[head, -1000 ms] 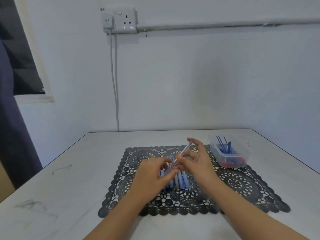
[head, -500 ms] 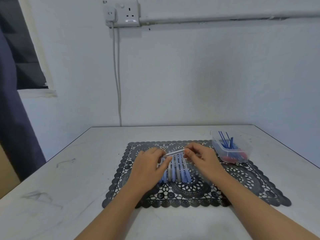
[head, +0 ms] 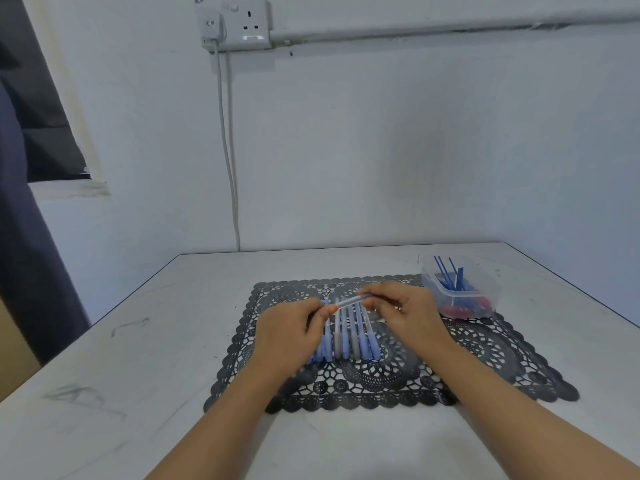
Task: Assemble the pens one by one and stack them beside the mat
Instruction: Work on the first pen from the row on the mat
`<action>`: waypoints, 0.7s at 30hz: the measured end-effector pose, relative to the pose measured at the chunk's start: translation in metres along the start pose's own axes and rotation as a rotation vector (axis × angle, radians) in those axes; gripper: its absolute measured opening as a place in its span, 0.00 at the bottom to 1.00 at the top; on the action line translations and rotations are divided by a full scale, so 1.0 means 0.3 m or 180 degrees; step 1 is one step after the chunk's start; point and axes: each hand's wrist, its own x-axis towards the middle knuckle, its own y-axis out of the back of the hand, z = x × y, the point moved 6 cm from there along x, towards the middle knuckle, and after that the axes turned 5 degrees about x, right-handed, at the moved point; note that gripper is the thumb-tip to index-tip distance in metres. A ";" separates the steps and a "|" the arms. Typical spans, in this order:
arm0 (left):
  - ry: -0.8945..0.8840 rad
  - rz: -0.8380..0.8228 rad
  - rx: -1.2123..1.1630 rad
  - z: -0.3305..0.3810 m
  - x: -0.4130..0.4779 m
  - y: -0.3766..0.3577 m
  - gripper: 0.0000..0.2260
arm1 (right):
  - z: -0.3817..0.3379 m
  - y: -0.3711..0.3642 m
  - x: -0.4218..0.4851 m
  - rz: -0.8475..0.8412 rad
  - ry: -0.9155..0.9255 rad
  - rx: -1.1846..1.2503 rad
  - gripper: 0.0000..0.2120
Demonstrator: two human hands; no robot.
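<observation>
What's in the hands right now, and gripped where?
A clear plastic pen barrel, pinched at its two ends: left hand one end, right hand the other.

The bench point(head: 173, 341) has a smooth, matt white top, scuffed with grey smears toward its left and near edges. The mat point(head: 485, 348) is black lace-like openwork with a dull sheen, seemingly moulded plastic or vinyl. The raised pen barrel point(head: 349, 301) is clear, glossy plastic; the pens point(head: 349, 337) in a row beneath are blue and grey plastic. At far right the tub point(head: 491, 292) is shiny translucent plastic, holding thin blue plastic refills point(head: 446, 275). The wall point(head: 415, 150) is matt paint, the socket point(head: 249, 26) glossy white plastic, the curtain point(head: 24, 254) at left dark cloth.
</observation>
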 end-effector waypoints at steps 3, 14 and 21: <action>-0.0060 0.0169 0.0032 -0.006 -0.001 0.004 0.19 | 0.003 -0.004 -0.001 0.0029 -0.0239 0.0460 0.11; -0.0197 0.0316 0.0108 -0.016 -0.006 0.005 0.19 | 0.035 -0.014 0.004 0.0201 -0.1086 0.1629 0.06; -0.0297 0.0471 0.0346 -0.023 0.001 0.008 0.19 | 0.092 -0.044 -0.017 -0.0112 -0.1887 0.2121 0.06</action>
